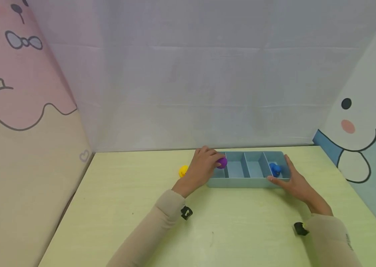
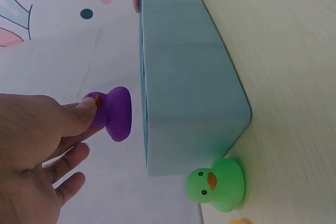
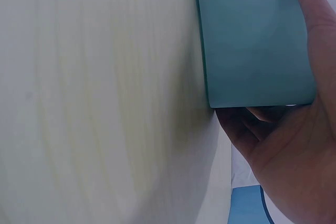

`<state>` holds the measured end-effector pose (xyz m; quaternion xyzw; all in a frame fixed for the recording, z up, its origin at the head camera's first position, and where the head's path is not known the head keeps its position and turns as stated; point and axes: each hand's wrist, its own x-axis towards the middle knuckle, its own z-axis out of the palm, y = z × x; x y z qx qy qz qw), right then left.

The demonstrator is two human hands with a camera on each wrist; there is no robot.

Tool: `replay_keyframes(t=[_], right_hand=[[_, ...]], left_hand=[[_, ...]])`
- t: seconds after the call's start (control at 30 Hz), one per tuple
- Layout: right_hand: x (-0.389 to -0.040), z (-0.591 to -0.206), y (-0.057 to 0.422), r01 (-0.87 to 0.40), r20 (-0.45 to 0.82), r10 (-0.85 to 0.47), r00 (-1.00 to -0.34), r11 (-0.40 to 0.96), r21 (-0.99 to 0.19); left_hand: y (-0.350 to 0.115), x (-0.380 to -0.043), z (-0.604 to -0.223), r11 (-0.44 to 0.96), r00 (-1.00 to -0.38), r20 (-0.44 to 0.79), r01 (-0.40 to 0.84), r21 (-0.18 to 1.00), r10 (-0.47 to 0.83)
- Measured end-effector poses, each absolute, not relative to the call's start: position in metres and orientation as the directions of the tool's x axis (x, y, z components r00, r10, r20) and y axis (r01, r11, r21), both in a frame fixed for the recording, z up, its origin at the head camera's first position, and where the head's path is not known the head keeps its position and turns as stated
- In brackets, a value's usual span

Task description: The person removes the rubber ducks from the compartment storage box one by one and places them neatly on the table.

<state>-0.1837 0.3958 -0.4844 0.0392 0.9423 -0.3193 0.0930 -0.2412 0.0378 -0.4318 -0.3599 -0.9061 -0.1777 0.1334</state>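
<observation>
Between thumb and fingers my left hand (image 1: pixel 203 167) pinches a purple rubber duck (image 1: pixel 222 163), over the leftmost compartment of a blue-grey divided box (image 1: pixel 241 183). In the left wrist view, the purple duck (image 2: pixel 118 114) is apart from the box wall. My right hand (image 1: pixel 296 184) grips the box's right end, its thumb on the front wall and fingers round the far side. A blue rubber duck (image 1: pixel 275 170) sits in the rightmost compartment. The two middle compartments hold nothing visible.
Left of the box, a yellow duck (image 1: pixel 182 171) stands on the pale table (image 1: pixel 124 207), partly behind my left hand. A green duck (image 2: pixel 218 184) is close to the box's left end in the left wrist view. A white backdrop (image 1: pixel 188 92) rises behind.
</observation>
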Motion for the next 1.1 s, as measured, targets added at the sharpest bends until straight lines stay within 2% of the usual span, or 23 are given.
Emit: replay_keyframes(t=[0.77, 1.1], right_hand=[[-0.184, -0.482, 0.396, 0.114, -0.184, 0.002, -0.983, 0.789, -0.604], [-0.183, -0.483, 0.394, 0.126, -0.199, 0.004, -0.980, 0.788, -0.603]], left_hand=[[-0.008, -0.249, -0.424, 0.714, -0.784, 0.348, 0.616, 0.333, 0.514], [-0.025, -0.248, -0.427, 0.755, -0.848, 0.265, 0.529, 0.386, 0.459]])
